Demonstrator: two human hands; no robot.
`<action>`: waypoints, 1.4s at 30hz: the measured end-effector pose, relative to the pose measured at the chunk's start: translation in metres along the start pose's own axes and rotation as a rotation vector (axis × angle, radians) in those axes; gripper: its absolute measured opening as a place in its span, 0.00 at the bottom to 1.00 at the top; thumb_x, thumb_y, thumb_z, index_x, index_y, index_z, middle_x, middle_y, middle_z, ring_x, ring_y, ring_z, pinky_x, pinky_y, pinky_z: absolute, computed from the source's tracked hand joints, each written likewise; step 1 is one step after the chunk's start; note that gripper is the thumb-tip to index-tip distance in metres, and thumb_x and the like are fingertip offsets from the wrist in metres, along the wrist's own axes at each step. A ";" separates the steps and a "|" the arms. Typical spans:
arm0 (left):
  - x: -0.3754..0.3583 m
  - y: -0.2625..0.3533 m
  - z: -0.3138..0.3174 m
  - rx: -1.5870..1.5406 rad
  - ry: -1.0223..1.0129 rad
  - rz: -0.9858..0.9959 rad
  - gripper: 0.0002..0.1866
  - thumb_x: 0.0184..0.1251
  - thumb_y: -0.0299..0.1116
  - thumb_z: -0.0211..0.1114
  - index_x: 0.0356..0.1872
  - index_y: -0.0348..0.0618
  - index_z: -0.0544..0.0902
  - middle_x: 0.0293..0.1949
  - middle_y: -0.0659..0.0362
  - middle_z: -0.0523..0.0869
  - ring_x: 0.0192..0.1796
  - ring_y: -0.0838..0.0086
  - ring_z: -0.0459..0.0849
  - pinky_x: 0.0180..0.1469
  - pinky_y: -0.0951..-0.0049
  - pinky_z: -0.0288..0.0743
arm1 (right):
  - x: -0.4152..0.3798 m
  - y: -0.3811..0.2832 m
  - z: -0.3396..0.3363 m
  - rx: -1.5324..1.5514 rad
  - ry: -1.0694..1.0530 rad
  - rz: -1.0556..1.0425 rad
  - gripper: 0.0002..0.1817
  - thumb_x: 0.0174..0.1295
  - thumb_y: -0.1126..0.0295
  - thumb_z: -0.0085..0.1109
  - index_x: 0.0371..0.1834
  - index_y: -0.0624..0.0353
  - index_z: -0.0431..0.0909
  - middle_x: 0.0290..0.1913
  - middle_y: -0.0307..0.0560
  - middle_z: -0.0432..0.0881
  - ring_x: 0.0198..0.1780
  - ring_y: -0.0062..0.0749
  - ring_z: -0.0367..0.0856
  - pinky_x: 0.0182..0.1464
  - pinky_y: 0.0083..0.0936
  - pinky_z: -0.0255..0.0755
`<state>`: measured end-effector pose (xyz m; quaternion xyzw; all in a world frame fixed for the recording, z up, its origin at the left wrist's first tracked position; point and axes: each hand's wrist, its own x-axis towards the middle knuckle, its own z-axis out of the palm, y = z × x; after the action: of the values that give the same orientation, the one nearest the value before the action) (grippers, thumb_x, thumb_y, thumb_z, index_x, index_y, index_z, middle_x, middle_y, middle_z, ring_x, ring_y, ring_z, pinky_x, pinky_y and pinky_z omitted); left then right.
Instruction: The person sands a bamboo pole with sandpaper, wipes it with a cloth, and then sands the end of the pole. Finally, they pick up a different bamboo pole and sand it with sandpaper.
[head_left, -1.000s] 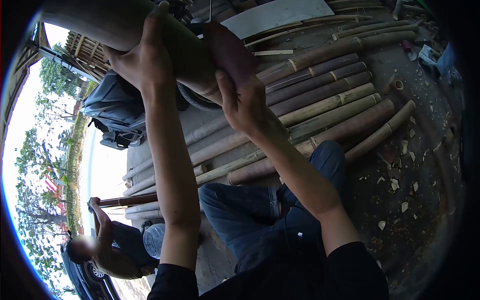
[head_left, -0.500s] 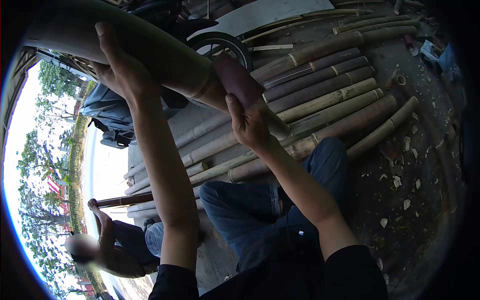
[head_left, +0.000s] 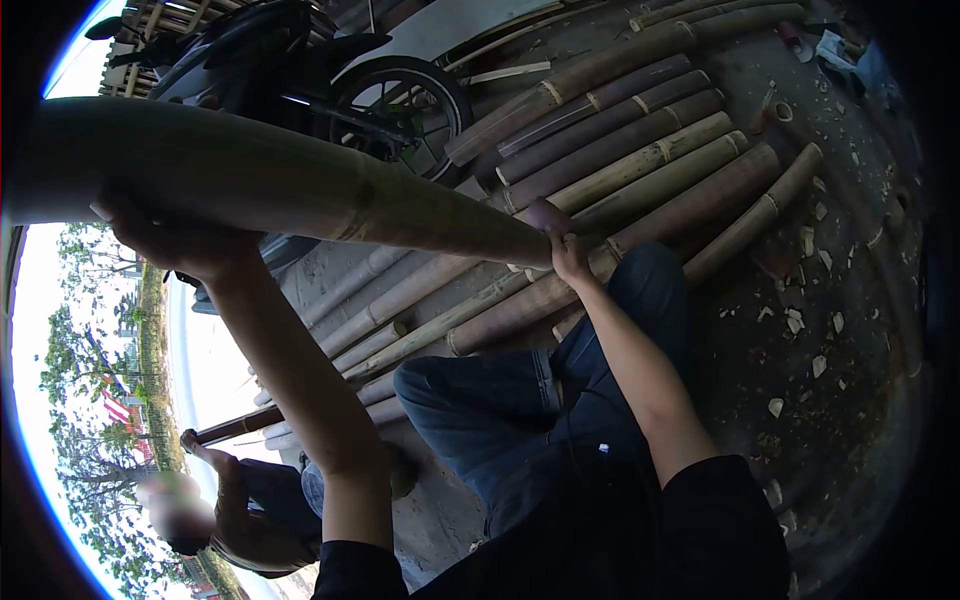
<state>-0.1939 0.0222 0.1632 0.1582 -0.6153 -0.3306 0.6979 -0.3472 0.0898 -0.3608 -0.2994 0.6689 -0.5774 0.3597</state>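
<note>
I hold a thick bamboo pole [head_left: 280,185] up across the view, above my lap. Its skin looks smooth along the length I can see; I judge the rubbing is partway, with the far tip in hand. My left hand [head_left: 175,240] cups it from below, fingers curled round it. My right hand [head_left: 565,250] presses a reddish pad [head_left: 545,215] against the tip, fingers closed on it. Cut poles [head_left: 640,150] lie on the floor beyond, a motorbike [head_left: 330,80] far left.

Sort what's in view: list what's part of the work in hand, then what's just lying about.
In hand: bamboo pole; left hand under it; right hand at its end; reddish pad.

Lying about: stacked bamboo; motorbike; wood chips.
</note>
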 end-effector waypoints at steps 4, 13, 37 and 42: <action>0.000 -0.001 -0.004 0.054 -0.086 0.030 0.43 0.75 0.62 0.54 0.74 0.31 0.72 0.64 0.38 0.83 0.64 0.43 0.86 0.71 0.44 0.79 | -0.001 -0.036 0.029 0.095 0.184 0.023 0.32 0.78 0.48 0.55 0.35 0.75 0.86 0.32 0.58 0.89 0.38 0.32 0.88 0.44 0.37 0.76; 0.002 0.005 -0.014 -0.071 -0.056 -0.172 0.47 0.69 0.59 0.58 0.75 0.24 0.69 0.63 0.29 0.81 0.70 0.39 0.81 0.79 0.42 0.69 | -0.093 -0.406 0.004 0.134 -0.034 -0.979 0.39 0.46 0.50 0.83 0.51 0.72 0.81 0.50 0.65 0.84 0.54 0.60 0.87 0.60 0.46 0.81; -0.038 0.013 -0.034 0.473 0.253 0.111 0.49 0.54 0.39 0.87 0.72 0.31 0.67 0.62 0.42 0.81 0.57 0.51 0.89 0.64 0.52 0.90 | -0.032 -0.080 0.036 -0.117 0.439 -0.332 0.40 0.35 0.71 0.87 0.59 0.58 0.80 0.52 0.60 0.85 0.55 0.62 0.83 0.58 0.47 0.78; -0.040 -0.013 -0.025 0.396 0.165 0.086 0.51 0.47 0.31 0.88 0.72 0.31 0.66 0.63 0.43 0.79 0.57 0.52 0.88 0.64 0.54 0.90 | -0.031 -0.089 0.041 -0.266 0.129 -0.672 0.48 0.45 0.60 0.86 0.70 0.62 0.72 0.63 0.64 0.79 0.64 0.64 0.78 0.69 0.52 0.72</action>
<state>-0.1744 0.0345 0.1200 0.2922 -0.6151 -0.1591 0.7148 -0.2972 0.0788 -0.2713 -0.5094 0.6238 -0.5891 0.0652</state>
